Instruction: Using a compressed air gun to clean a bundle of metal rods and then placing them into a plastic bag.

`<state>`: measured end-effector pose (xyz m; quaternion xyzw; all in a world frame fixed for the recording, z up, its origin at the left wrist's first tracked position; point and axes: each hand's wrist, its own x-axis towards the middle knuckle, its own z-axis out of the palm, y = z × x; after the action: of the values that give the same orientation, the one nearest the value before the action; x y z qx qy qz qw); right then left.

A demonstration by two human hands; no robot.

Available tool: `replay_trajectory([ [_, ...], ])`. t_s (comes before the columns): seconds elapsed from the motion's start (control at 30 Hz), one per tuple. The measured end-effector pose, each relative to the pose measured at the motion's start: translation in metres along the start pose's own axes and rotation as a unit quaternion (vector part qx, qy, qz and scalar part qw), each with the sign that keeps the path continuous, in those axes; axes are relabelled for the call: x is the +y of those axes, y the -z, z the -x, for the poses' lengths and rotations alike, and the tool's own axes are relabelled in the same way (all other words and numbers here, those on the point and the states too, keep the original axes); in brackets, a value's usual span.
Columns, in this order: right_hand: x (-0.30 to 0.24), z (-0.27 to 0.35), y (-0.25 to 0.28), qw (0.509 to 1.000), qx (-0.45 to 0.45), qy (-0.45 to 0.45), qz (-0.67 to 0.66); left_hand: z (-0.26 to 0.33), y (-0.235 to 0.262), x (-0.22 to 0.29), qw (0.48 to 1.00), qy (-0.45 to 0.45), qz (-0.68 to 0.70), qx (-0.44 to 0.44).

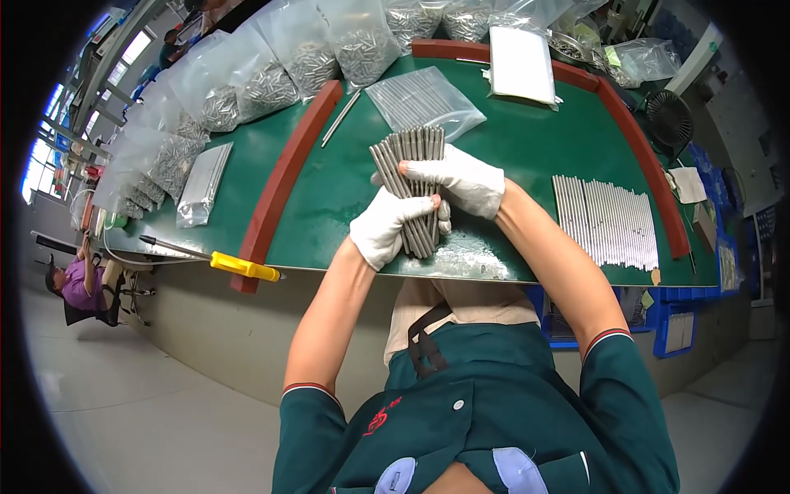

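Note:
Both hands wear white gloves and grip one bundle of thin metal rods [424,146] over the near middle of the green table. My left hand [381,226] is closed round the lower part of the bundle, its thumb across the rods. Higher up, my right hand [465,181] is closed on the bundle's right side, thumb over the front. The rods slant in two directions, and their upper ends fan out. Behind them lies a clear plastic bag [426,100] of similar rods. A row of loose rods [605,221] lies flat at the right.
Red-brown rails [288,185] border the work area on the green table [329,239]. Bags of small metal parts [362,53] line the far left. A yellow-handled tool [243,267] sits at the front left edge. White packet [521,66] and black fan [668,117] stand farther back.

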<state>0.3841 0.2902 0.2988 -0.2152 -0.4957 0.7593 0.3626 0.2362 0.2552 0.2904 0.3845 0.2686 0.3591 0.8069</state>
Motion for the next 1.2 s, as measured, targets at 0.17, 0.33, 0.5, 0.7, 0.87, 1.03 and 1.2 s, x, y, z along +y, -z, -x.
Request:
replay_trajectory([
  [0.17,-0.002,0.000,-0.001,1.000,0.002,-0.007,0.005,-0.002,0.006,-0.001,1.000,-0.002,-0.004,-0.001],
  [0.33,0.002,0.005,-0.009,1.000,0.012,-0.007,-0.018,0.007,0.003,-0.005,1.000,-0.004,-0.016,-0.001],
  [0.5,0.002,0.020,-0.047,0.994,0.027,-0.056,-0.092,0.055,-0.015,-0.008,0.997,0.070,0.036,0.000],
  [0.7,0.025,0.032,-0.101,0.992,0.039,-0.044,-0.108,0.117,0.004,-0.014,0.996,0.078,0.047,-0.026],
  [0.87,0.076,0.031,-0.129,0.993,0.028,0.001,-0.116,0.173,0.031,-0.061,0.988,-0.031,0.106,0.106],
  [1.03,0.139,0.030,-0.153,0.996,-0.076,0.042,-0.014,0.188,0.034,-0.122,0.854,-0.207,0.365,0.307],
  [1.2,0.214,0.045,-0.160,0.981,-0.104,-0.145,-0.080,0.223,0.096,-0.231,0.806,-0.086,0.411,0.416],
])
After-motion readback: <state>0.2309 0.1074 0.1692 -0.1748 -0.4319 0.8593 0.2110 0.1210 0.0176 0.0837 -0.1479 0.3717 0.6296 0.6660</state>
